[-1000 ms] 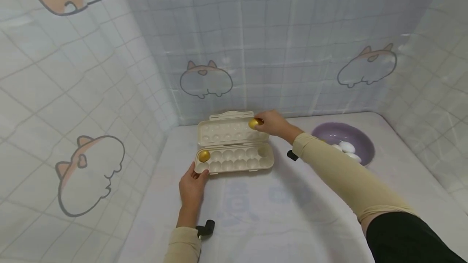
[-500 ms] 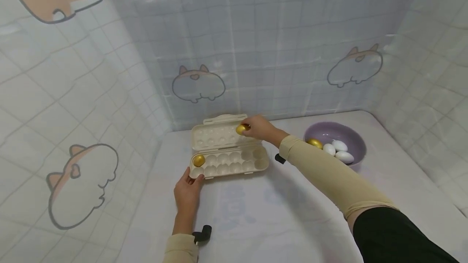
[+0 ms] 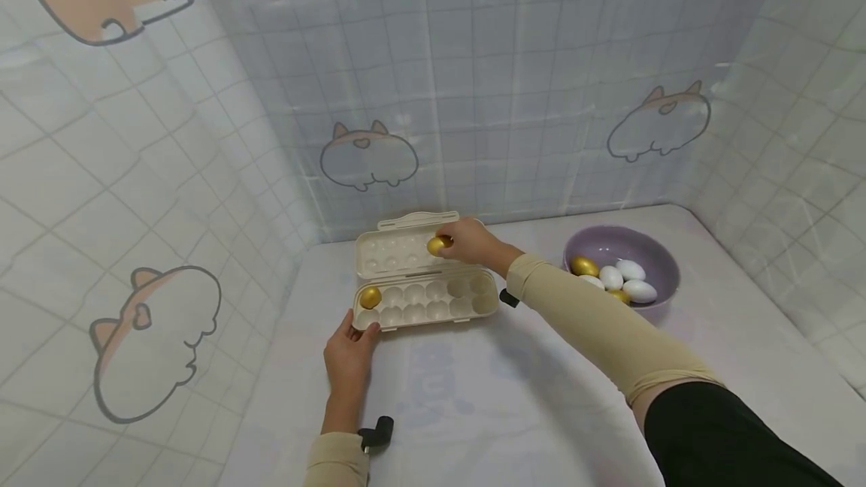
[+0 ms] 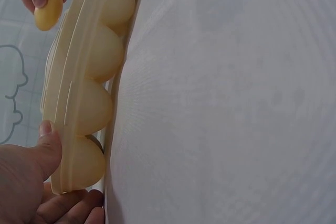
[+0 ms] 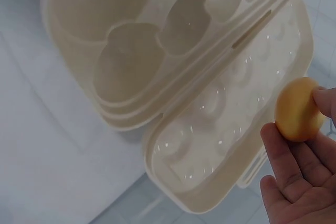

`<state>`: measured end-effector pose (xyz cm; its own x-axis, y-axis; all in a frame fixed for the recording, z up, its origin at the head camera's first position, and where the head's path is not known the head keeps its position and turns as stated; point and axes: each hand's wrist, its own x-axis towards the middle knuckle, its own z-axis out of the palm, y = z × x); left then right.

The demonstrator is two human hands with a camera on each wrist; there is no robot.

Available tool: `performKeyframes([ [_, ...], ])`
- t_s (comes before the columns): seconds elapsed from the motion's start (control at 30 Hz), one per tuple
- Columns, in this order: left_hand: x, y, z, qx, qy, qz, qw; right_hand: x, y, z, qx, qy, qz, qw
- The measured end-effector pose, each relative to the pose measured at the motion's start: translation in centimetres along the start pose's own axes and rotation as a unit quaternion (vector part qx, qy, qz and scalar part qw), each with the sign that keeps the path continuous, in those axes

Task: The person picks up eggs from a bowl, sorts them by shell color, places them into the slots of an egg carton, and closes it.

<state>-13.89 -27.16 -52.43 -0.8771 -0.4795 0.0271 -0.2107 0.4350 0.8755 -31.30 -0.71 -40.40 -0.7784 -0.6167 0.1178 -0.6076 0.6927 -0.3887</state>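
Gold egg (image 5: 298, 111) is pinched by the right hand (image 3: 470, 242); left hand (image 3: 349, 355) grips the carton (image 3: 414, 304) (one corner, seemingly).

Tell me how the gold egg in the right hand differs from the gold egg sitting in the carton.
The held egg is gripped by the right hand, apart from the carton; the seated egg rests in the carton's back left corner, with no hand on it. The right hand covers part of the held egg, while the seated egg shows its top, its base hidden in the carton. Both are gold.
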Motion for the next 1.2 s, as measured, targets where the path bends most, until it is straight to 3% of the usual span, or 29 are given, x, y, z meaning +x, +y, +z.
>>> performKeyframes([
  [0.13,0.0,-0.1,0.0,0.004,-0.002,-0.004,1.0,0.4,-0.3,0.5,-0.015,-0.001,-0.008,0.9999],
  [0.37,0.1,0.0,0.1,-0.006,-0.005,-0.008,0.9999,0.9,-1.2,1.2,0.014,-0.013,-0.019,0.9996],
  [1.2,0.1,-0.3,0.1,-0.007,0.003,-0.004,1.0,2.2,-4.1,4.5,0.018,-0.032,-0.029,0.9989],
])
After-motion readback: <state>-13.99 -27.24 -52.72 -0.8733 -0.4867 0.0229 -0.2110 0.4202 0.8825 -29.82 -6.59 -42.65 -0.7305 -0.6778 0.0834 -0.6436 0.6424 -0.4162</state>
